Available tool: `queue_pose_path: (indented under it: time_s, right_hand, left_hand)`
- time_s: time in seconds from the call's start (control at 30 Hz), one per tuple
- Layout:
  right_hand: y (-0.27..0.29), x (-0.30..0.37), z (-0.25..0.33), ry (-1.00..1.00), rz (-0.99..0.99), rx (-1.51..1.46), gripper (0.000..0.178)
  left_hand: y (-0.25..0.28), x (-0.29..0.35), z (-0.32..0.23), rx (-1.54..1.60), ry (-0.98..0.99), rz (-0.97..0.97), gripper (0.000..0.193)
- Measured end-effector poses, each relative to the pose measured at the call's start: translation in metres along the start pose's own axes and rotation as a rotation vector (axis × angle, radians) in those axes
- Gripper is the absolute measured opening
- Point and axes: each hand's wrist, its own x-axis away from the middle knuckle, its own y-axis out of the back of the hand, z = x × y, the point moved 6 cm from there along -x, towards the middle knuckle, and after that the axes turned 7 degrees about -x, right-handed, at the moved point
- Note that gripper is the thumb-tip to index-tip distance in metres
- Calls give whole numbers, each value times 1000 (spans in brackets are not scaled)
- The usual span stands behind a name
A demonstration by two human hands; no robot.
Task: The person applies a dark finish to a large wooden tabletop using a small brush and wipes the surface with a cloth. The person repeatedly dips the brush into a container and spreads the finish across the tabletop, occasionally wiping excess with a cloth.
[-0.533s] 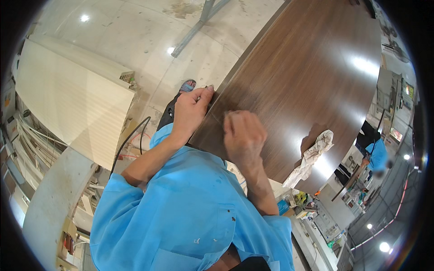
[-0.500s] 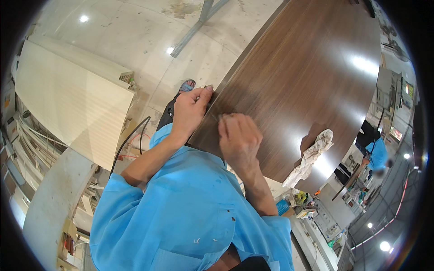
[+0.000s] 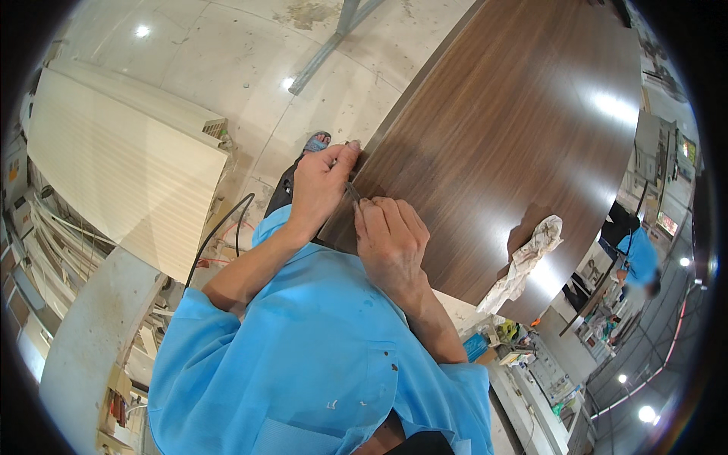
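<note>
A long brown wood-grain panel (image 3: 493,136) lies in front of me, running from its near left corner toward the far right. At that corner my left hand (image 3: 317,186) is closed in a pinch beside the panel's edge; what it holds, if anything, I cannot make out. My right hand (image 3: 390,239) is closed just over the near end of the panel. From its fingertips a small thin dark strip (image 3: 353,192) sticks out toward the left hand, at the panel's edge. A crumpled whitish cloth (image 3: 523,265) lies on the panel's right part.
Cream ribbed panels (image 3: 129,167) stand at the left, above a pile of pale strips (image 3: 64,235). A black cable (image 3: 220,227) hangs near my left forearm. A metal leg (image 3: 318,61) rests on the floor ahead. Another person in blue (image 3: 639,254) is at the far right.
My right hand has moved left and slightly nearer to me, toward the panel's edge, and the thin strip now shows clearly. My left hand has hardly moved. The other person has shifted slightly.
</note>
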Motion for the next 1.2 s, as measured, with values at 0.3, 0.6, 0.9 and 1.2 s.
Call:
queue_pose_path:
  time_s: [0.3, 0.6, 0.9, 1.2]
  right_hand:
    - [38, -29, -61, -98, -106, 117, 9]
    - [48, -43, -61, 64, -69, 104, 10]
    - [61, -61, -106, -42, -78, 183, 9]
    - [63, -59, -90, 31, -60, 146, 11]
  left_hand:
    - [1, 2, 2, -23, 32, 2, 42]
    - [0, 2, 2, -27, 65, 6, 41]
    - [-2, 4, 2, 59, 80, 30, 43]
    - [-1, 4, -1, 26, 109, 44, 43]
